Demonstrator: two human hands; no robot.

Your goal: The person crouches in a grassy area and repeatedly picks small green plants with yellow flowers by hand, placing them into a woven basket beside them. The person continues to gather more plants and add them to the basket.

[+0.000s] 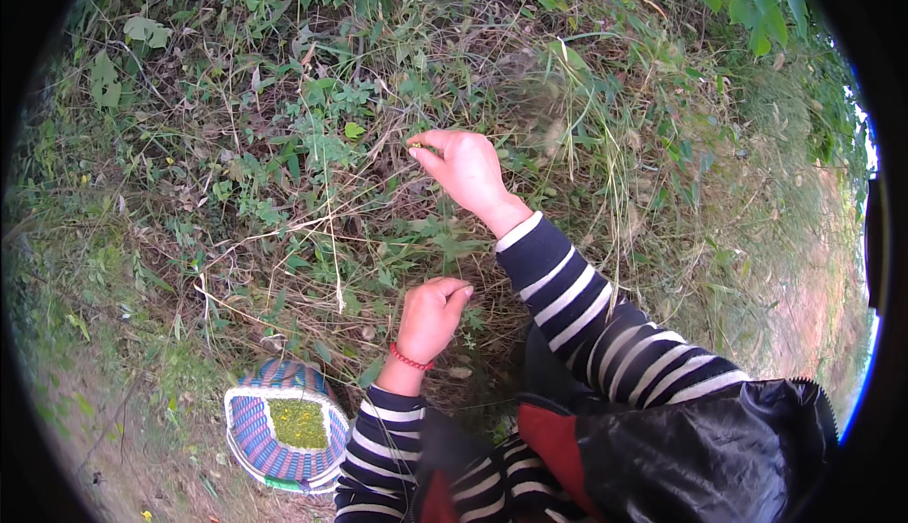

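My right hand point(464, 168) is stretched out over the weeds, thumb and fingertips pinched on small yellow-green flower buds. Nearer to me, my left hand point(431, 314), with a red beaded bracelet point(411, 358) on its wrist, has its fingers curled and the thumb against the forefinger; whether anything is inside cannot be seen. To the lower left of that hand stands a woven basket point(248, 431) in blue, pink and purple strips with a white rim. Small yellow-green buds or flowers point(298, 424) cover its bottom.
Green weeds point(340, 97) and dry grass stems point(284, 232) tangle over the slope. Long grass blades point(613, 189) arch beside my right sleeve. Broad leaves point(759, 5) hang at the upper right, and a bare dirt strip point(816, 289) runs along the right side.
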